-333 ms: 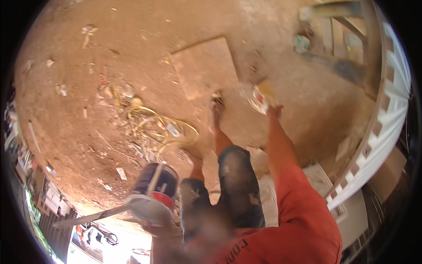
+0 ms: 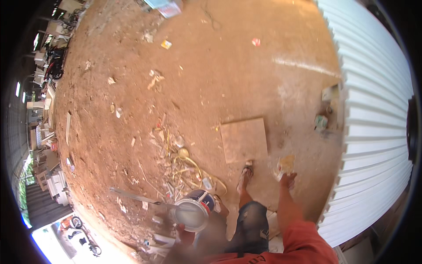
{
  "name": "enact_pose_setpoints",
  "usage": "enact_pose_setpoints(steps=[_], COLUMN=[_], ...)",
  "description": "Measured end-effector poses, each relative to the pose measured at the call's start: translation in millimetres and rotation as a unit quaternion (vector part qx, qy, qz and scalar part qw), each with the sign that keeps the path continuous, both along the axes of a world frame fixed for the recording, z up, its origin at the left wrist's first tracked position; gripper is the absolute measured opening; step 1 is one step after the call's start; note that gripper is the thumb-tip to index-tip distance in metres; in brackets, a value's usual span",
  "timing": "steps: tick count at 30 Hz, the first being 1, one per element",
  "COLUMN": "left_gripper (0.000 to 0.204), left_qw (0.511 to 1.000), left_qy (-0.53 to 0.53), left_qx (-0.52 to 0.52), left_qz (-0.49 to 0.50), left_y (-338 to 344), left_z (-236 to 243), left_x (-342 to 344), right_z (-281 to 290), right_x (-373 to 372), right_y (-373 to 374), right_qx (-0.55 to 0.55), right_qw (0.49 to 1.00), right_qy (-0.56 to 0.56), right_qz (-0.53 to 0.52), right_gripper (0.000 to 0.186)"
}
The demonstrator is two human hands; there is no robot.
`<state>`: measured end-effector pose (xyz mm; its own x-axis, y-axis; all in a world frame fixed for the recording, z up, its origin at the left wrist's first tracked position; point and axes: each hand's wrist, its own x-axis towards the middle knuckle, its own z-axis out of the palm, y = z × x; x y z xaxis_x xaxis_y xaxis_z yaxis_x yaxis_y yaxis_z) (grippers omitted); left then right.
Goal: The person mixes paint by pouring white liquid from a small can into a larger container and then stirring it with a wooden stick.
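My left hand, partly blurred, is closed at the near rim of a bucket. The bucket has a dark blue and red outside and is tilted so its pale grey inside shows. Across its mouth lies a long flat grey strip, jutting out to the left. My right hand reaches forward, low over the dirt floor, its fingers closed on a small yellowish and white object whose kind I cannot make out. A square brown board lies flat on the ground, just ahead of my foot.
Scraps and a tangled yellow hose litter the dirt left of the board. A white corrugated sheet stands along the right side, with a green container near it. Stacked wood and a motorbike are at the far left.
My view has swung up and to the right, so the board, bucket and hands sit lower in it and the corrugated sheet shows more. Both hands keep their hold.
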<state>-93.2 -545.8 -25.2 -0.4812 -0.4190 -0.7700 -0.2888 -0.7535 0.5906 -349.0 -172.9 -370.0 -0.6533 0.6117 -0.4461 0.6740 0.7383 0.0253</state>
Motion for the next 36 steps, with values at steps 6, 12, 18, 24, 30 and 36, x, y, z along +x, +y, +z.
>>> enact_pose_setpoints(steps=[6, 12, 18, 24, 30, 36], left_gripper=[0.082, 0.062, 0.06, 0.066, 0.063, 0.069], left_qw=[0.99, 0.984, 0.983, 0.983, 0.98, 0.974], left_qy=[0.136, 0.166, 0.166, 0.163, 0.178, 0.178], left_qx=[-0.034, -0.069, -0.079, -0.088, -0.072, -0.119], left_qz=[0.015, 0.016, 0.022, 0.01, 0.058, 0.078], left_y=[-45.5, -150.0, -258.9, -374.5, -472.9, -553.2], left_z=[122.9, 130.9, 142.9, 163.4, 145.8, 138.3], left_x=[-117.2, -183.3, -265.1, -365.8, -482.5, -601.5], right_z=[202.0, 314.8, 356.1, 372.1, 359.1, 330.0], right_x=[-69.3, -163.3, -245.4, -323.1, -425.0, -561.3], right_y=[-104.0, -207.3, -286.8, -367.6, -431.6, -499.7], right_qx=[-0.096, -0.152, -0.152, -0.136, -0.071, -0.042], right_qw=[0.994, 0.959, 0.954, 0.951, 0.973, 0.97], right_qy=[0.017, 0.092, 0.125, 0.174, 0.115, 0.075], right_qz=[0.057, 0.222, 0.225, 0.218, 0.186, 0.225], right_gripper=[0.046, 0.049, 0.052, 0.053, 0.053, 0.051])
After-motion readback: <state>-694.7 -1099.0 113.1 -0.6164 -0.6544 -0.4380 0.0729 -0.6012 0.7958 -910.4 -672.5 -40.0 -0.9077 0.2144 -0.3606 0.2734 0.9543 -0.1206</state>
